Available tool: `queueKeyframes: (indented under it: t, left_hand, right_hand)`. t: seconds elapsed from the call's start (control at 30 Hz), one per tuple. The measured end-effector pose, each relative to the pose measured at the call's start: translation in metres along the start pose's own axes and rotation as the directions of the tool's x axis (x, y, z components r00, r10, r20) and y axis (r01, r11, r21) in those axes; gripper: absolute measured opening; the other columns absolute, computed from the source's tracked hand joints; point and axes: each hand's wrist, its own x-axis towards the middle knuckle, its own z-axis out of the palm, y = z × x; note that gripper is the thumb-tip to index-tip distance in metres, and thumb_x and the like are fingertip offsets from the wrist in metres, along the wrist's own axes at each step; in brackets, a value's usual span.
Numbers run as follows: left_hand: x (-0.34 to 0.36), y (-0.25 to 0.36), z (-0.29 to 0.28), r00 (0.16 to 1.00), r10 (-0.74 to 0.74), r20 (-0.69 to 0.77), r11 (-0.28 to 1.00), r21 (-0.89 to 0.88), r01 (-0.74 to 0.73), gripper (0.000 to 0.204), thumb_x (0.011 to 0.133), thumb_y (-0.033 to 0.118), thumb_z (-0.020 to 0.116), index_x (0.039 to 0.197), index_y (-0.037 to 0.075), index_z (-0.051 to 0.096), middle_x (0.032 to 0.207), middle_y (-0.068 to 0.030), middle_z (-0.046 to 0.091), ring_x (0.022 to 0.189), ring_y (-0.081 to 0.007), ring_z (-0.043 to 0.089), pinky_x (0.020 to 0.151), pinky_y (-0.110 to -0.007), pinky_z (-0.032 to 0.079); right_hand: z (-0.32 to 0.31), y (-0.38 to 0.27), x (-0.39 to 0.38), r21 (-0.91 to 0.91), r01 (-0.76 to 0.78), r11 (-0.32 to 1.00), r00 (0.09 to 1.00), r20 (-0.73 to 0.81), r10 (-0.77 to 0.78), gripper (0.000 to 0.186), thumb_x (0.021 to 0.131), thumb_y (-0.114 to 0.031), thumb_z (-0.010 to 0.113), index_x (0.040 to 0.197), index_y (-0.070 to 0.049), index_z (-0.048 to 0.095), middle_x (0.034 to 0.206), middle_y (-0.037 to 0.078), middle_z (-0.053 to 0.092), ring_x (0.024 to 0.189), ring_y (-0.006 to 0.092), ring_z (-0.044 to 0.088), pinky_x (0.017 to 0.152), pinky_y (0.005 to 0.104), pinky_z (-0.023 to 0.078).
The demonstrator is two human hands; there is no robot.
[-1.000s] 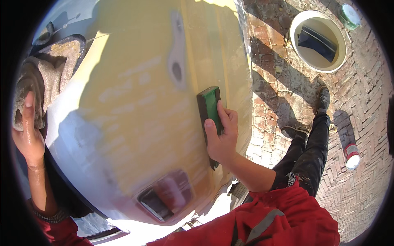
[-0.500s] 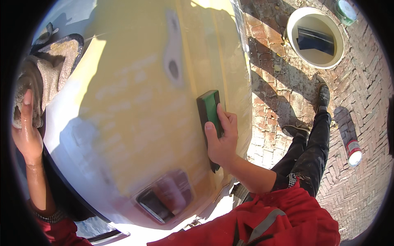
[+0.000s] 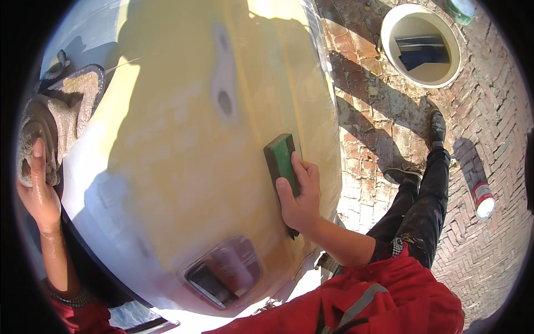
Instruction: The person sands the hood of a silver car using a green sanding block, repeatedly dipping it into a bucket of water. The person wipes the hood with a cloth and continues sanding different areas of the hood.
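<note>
My right hand (image 3: 301, 201) grips a green sanding block (image 3: 285, 158) with dark sandpaper around it, thumb on one side and fingers on the other. The block lies lengthwise against a curved vehicle panel (image 3: 178, 145), which is patched yellow, white and grey. A dark grey spot inside a paler patch shows above and left of the block. At the far left, my left hand (image 3: 42, 200) is closed on a wet, bunched beige towel (image 3: 68, 114), one digit stretched over it. The rest of that hand's fingers are hidden behind the cloth.
A rectangular recess (image 3: 214, 284) sits low in the panel, close to my red jacket. On the brick paving (image 3: 473, 267) stand a cream bucket (image 3: 434, 78) with dark sheets inside, a red-and-white can (image 3: 484, 201) and a green tin (image 3: 460, 11). My legs and shoes are at right.
The sanding block and my right hand have slid a little down the panel, toward me. My left hand keeps its hold on the towel. The whole view has shifted slightly.
</note>
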Motion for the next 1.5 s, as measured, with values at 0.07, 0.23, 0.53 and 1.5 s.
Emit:
queueKeyframes:
  t: [0.07,0.23,0.53,1.5]
  left_hand:
    - [-0.002,0.002,-0.002,1.000,0.016,0.022,1.000,0.005,-0.016,0.039,0.107,0.026,0.065,0.128,-0.007,0.069,0.129,-0.0153,0.071,0.119,-0.0225,0.067,0.109,-0.035,0.048]
    - [-0.002,0.005,-0.007,0.999,0.029,0.021,0.997,-0.068,-0.027,0.041,0.107,0.023,0.064,0.132,-0.010,0.062,0.131,-0.0150,0.069,0.121,-0.0226,0.065,0.110,-0.034,0.046]
    - [-0.004,0.025,-0.008,0.999,-0.021,0.034,0.979,-0.202,0.028,0.039,0.107,0.018,0.063,0.134,-0.010,0.063,0.132,-0.0142,0.068,0.119,-0.0195,0.064,0.108,-0.033,0.047]
    - [-0.005,0.097,0.002,0.937,0.075,0.342,0.994,0.046,-0.096,0.053,0.093,0.052,0.068,0.084,-0.001,0.066,0.123,-0.0260,0.064,0.126,-0.0393,0.057,0.117,-0.053,0.038]
  right_hand:
    - [-0.009,0.000,-0.030,-0.013,0.024,1.000,1.000,0.003,-0.024,0.071,0.092,-0.030,0.081,0.149,0.003,0.055,0.132,0.018,0.058,0.115,0.0304,0.062,0.098,0.0392,0.052]
    - [0.017,-0.022,0.078,0.100,-0.175,0.979,0.984,-0.006,0.176,0.074,0.090,-0.038,0.082,0.147,0.003,0.057,0.133,0.017,0.055,0.122,0.0296,0.056,0.101,0.0399,0.051]
    - [-0.005,-0.013,0.017,0.151,-0.063,0.987,0.998,-0.016,0.066,0.068,0.088,-0.023,0.084,0.145,0.004,0.059,0.135,0.019,0.053,0.123,0.0311,0.054,0.102,0.0412,0.049]
    - [0.003,-0.018,0.046,0.216,0.048,0.975,0.999,0.014,-0.052,0.065,0.089,-0.013,0.081,0.142,0.005,0.049,0.136,0.024,0.048,0.124,0.0366,0.052,0.106,0.0465,0.045]
